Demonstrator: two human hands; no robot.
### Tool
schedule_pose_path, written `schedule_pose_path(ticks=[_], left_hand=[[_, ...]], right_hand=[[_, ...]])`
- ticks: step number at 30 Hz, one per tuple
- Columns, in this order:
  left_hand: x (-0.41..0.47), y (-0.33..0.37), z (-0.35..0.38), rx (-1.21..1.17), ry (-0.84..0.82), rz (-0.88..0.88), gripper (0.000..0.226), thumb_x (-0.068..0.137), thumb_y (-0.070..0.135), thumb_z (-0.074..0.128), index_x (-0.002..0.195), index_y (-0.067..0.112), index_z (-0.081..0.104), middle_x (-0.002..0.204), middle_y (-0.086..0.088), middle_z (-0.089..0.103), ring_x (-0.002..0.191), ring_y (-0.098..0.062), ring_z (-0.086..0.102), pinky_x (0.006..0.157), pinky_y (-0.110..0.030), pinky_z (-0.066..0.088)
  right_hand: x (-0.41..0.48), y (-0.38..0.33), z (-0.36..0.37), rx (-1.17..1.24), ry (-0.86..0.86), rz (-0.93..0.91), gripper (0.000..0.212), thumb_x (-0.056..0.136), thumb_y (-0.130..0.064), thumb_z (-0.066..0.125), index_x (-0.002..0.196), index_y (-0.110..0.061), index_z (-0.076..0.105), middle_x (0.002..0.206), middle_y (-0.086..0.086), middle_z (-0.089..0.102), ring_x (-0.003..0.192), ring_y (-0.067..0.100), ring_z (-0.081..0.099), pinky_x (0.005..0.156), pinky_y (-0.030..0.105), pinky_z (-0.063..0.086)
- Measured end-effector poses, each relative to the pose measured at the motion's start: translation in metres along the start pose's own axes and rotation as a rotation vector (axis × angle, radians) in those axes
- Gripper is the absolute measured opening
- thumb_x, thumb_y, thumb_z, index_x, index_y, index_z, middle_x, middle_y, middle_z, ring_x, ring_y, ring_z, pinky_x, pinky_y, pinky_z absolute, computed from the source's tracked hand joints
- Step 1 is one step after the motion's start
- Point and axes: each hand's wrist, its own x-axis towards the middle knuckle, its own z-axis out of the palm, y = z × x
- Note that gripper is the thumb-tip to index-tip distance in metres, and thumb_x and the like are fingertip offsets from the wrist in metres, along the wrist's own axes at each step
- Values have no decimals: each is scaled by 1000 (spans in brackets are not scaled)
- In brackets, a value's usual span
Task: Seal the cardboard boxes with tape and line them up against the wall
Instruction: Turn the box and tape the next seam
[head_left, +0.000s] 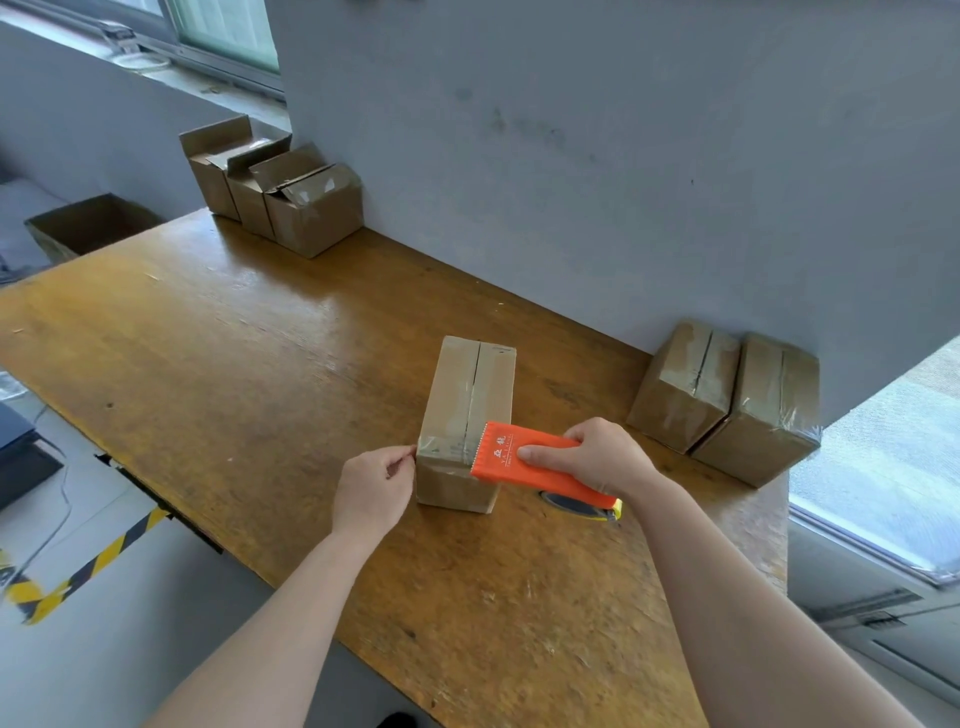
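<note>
Orange plastic front and centre: the tape dispenser (524, 457) lies across the near end of the cardboard box (467, 395), toothed edge right over the box's centre seam. The right hand (597, 457) grips it, thumb flat along the orange face, the other fingers curled round the far side. Under that hand the tape roll (576, 505) peeks out, dark with a yellow rim.

On the other side, the left hand (374, 483) pinches with thumb and forefinger at the box's near left top corner, where a glossy band of clear tape (447, 448) ends; the remaining fingers are curled in. The band runs across the box's near end between the two hands.

That box stands mid-way across the wooden table (260, 338), flaps closed, well apart from the grey wall (571, 156). Against the wall on the right, two sealed boxes (680, 384) sit side by side, touching, shiny with tape. Far back on the left, three more boxes (311, 213) line up along the wall, some flaps standing open. Beyond the table's left edge sits an open carton (88, 226), and yellow-and-black striped tape (93, 564) marks the floor.
</note>
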Motion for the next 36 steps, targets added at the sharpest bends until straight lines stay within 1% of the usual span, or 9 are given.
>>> schedule_pose_path(ticks=[3,5,7,12,16,20,26,32,36], left_hand=[[2,17,-4,14,-42,-84,49,101,35,40,64,15,66,60,4,57,65,-19,54,51,-24,34],[11,31,-1,184,-75,-164,66,100,56,28,69,10,64,63,0,56,62,-17,55,50,-26,33],[17,38,6,331,-80,-223,70,95,67,22,72,13,60,72,-2,60,66,-16,57,52,-27,38],[20,35,25,289,-80,-301,66,101,54,20,116,6,62,112,-13,65,99,-28,62,67,-32,42],[22,33,26,318,-83,-284,63,101,53,20,119,8,62,114,-12,65,102,-27,62,67,-31,41],[23,28,25,332,-84,-241,64,101,53,19,116,10,64,110,-11,66,95,-25,62,66,-31,43],[26,27,23,335,-105,-243,63,102,54,19,107,10,64,96,-9,64,82,-22,57,64,-34,41],[25,28,23,333,-127,-260,63,101,54,20,115,10,62,106,-11,65,88,-23,57,70,-35,45],[25,29,24,324,-117,-267,64,101,54,20,116,9,62,108,-11,65,88,-22,57,71,-35,45]], right_hand=[[1,0,1,-5,8,-3,66,69,-82,57,99,-24,67,90,-9,68,77,13,67,66,22,54],[2,-1,2,-7,18,-10,68,68,-84,56,100,-25,67,89,-9,68,76,13,67,66,23,55],[2,-2,3,-11,23,-12,68,68,-84,56,99,-25,67,88,-10,68,75,13,67,65,22,55],[1,1,7,13,14,-19,70,68,-85,54,101,-24,67,90,-9,68,77,13,67,65,22,55],[-3,10,7,63,-24,-34,67,70,-82,56,100,-23,66,91,-9,67,78,12,66,65,22,53],[-4,19,10,104,-31,-57,68,63,-85,56,89,-22,67,87,-7,69,79,12,68,75,30,60],[-6,40,-3,66,36,-71,61,66,-81,62,78,-22,67,78,-4,69,74,13,67,65,30,55],[-9,49,-15,26,34,-66,59,69,-78,63,91,-24,67,84,-8,66,78,9,64,62,24,52],[-10,54,-19,-29,30,-34,57,70,-78,62,90,-24,65,84,-8,66,78,10,64,66,27,56]])
